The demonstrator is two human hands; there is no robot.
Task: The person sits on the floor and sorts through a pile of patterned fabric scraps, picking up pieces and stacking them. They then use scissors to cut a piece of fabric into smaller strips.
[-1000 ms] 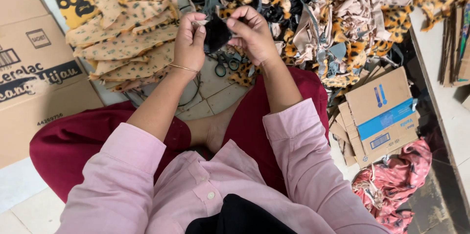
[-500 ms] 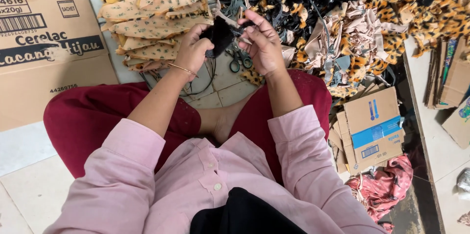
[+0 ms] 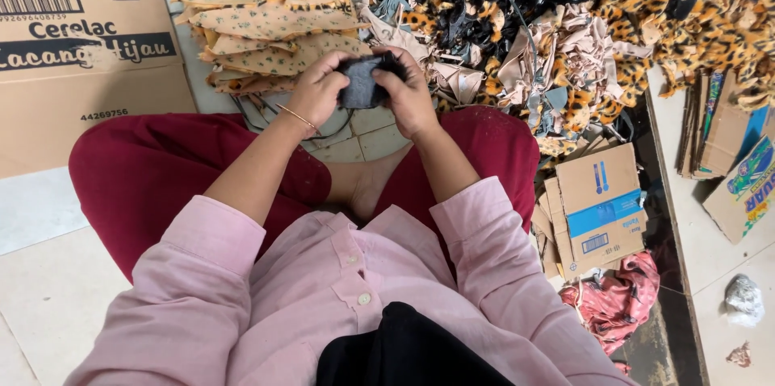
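1. Left hand and right hand both close on a dark fabric piece, pinched between them above the lap (raised for a close look, probably).
2. Just beyond the grip: stacked tan patterned pieces and a leopard-print scrap heap, within reach.

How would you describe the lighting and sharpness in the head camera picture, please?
Head view: soft, even light with no glare; both the left hand and right hand look sharp, as does the dark fabric piece they hold; shadows are faint on the tiled floor; the edges bend slightly, as with a wide lens.
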